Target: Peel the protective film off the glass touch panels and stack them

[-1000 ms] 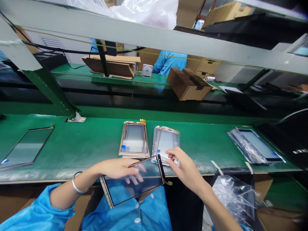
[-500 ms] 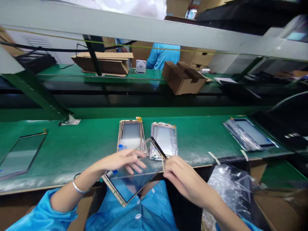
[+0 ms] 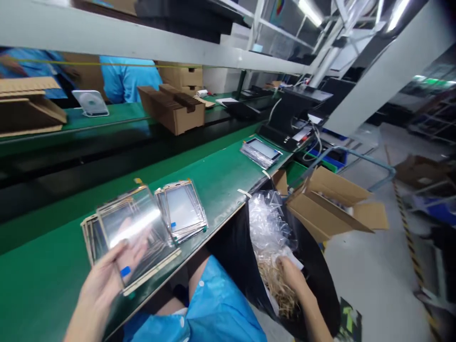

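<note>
Two panel stacks (image 3: 181,211) beside left hand (image 3: 101,297) gripping glass panel (image 3: 133,232) | right hand (image 3: 291,280) in black bag (image 3: 235,266), grip unclear

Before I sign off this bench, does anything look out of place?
The stack of glass touch panels on the green bench is fanned out, edges unaligned, under the panel in the left hand. Pale straw-like strands tangle with plastic wrap in the black liner at the right hand.
</note>
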Motion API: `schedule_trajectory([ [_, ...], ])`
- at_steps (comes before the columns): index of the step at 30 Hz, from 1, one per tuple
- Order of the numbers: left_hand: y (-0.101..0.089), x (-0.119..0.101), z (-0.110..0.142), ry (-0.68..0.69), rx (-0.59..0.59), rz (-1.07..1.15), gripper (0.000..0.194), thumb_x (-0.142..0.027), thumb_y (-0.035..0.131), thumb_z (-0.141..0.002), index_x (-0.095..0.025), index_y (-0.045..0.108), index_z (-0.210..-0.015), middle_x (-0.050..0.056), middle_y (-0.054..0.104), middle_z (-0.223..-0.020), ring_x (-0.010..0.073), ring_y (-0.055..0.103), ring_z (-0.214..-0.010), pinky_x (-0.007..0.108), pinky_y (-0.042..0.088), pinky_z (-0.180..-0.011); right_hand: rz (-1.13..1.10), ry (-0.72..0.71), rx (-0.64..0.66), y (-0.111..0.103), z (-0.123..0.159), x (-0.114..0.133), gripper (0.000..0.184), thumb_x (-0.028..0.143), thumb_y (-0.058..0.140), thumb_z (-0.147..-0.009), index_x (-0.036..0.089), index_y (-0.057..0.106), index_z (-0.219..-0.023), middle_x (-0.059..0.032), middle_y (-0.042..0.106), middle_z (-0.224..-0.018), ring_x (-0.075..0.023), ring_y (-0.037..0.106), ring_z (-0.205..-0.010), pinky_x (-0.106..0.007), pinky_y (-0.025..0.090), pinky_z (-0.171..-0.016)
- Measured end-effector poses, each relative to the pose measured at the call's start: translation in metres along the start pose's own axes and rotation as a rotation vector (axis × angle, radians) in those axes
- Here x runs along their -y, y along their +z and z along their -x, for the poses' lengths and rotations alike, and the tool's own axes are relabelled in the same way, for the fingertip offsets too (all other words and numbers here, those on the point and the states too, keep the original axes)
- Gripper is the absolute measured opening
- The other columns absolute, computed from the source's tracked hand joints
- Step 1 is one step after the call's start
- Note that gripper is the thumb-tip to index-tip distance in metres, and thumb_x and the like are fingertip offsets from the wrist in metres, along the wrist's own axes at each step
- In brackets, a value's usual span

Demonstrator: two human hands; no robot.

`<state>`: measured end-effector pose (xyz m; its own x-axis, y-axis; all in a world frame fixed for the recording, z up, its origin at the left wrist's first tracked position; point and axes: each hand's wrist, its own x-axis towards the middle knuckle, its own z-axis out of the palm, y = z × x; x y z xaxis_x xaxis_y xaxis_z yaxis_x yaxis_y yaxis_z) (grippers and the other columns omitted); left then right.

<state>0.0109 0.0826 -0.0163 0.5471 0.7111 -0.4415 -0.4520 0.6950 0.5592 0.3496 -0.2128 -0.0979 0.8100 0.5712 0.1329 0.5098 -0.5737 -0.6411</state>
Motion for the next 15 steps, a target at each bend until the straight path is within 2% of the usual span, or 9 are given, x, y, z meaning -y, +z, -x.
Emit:
schedule_trajectory([
  [2, 0.012, 0.012, 0.002, -0.009, 0.031, 0.024, 0.061, -0.007, 0.028, -0.092, -0.032, 0.021, -0.147, 0.011, 0.058, -0.130, 0.0237, 0.059, -0.114, 0.037, 0.055, -0.087, -0.034, -0.087, 0.062, 0.016, -0.004, 0.020, 0.026, 0.038, 0.051, -0.080, 0.021, 0.056, -0.060, -0.0059, 0.057, -0.063, -0.0212, 0.055, -0.062, -0.035, 0.044, -0.061],
  [5, 0.023, 0.027, 0.009, 0.059, 0.114, 0.011, 0.052, -0.023, 0.036, -0.095, -0.034, 0.027, -0.144, 0.010, 0.058, -0.131, 0.0255, 0.057, -0.116, 0.042, 0.050, -0.093, -0.208, -0.281, 0.207, 0.036, -0.019, 0.081, 0.023, 0.035, 0.044, -0.089, 0.021, 0.063, -0.088, -0.0086, 0.064, -0.090, -0.0227, 0.059, -0.085, -0.036, 0.046, -0.077],
  [8, 0.024, 0.034, 0.023, 0.156, 0.150, -0.018, 0.051, -0.027, 0.041, -0.094, -0.036, 0.029, -0.143, 0.008, 0.058, -0.131, 0.0254, 0.056, -0.118, 0.043, 0.047, -0.096, -0.491, -0.480, 0.493, 0.055, -0.014, 0.154, 0.017, 0.030, 0.046, -0.092, 0.021, 0.061, -0.094, -0.0060, 0.062, -0.091, -0.0181, 0.058, -0.081, -0.029, 0.047, -0.071],
  [10, 0.021, 0.035, 0.035, 0.215, 0.147, -0.021, 0.052, -0.027, 0.043, -0.093, -0.035, 0.029, -0.143, 0.008, 0.058, -0.131, 0.0255, 0.056, -0.118, 0.042, 0.047, -0.095, -0.583, -0.546, 0.626, 0.065, 0.000, 0.188, 0.010, 0.025, 0.051, -0.090, 0.021, 0.060, -0.091, -0.0036, 0.060, -0.086, -0.0154, 0.056, -0.074, -0.026, 0.046, -0.065],
  [12, 0.019, 0.035, 0.045, 0.263, 0.134, -0.021, 0.053, -0.027, 0.044, -0.093, -0.034, 0.028, -0.143, 0.008, 0.058, -0.130, 0.0257, 0.056, -0.117, 0.042, 0.047, -0.094, -0.617, -0.569, 0.667, 0.072, 0.013, 0.204, 0.006, 0.022, 0.053, -0.089, 0.020, 0.059, -0.087, -0.0022, 0.059, -0.084, -0.0140, 0.055, -0.071, -0.025, 0.044, -0.063],
  [15, 0.017, 0.035, 0.053, 0.318, 0.111, -0.029, 0.052, -0.028, 0.045, -0.093, -0.033, 0.030, -0.142, 0.009, 0.058, -0.130, 0.0260, 0.057, -0.117, 0.041, 0.048, -0.093, -0.637, -0.585, 0.633, 0.078, 0.022, 0.207, 0.007, 0.019, 0.052, -0.090, 0.021, 0.056, -0.085, -0.0015, 0.057, -0.083, -0.0138, 0.054, -0.072, -0.024, 0.043, -0.063],
])
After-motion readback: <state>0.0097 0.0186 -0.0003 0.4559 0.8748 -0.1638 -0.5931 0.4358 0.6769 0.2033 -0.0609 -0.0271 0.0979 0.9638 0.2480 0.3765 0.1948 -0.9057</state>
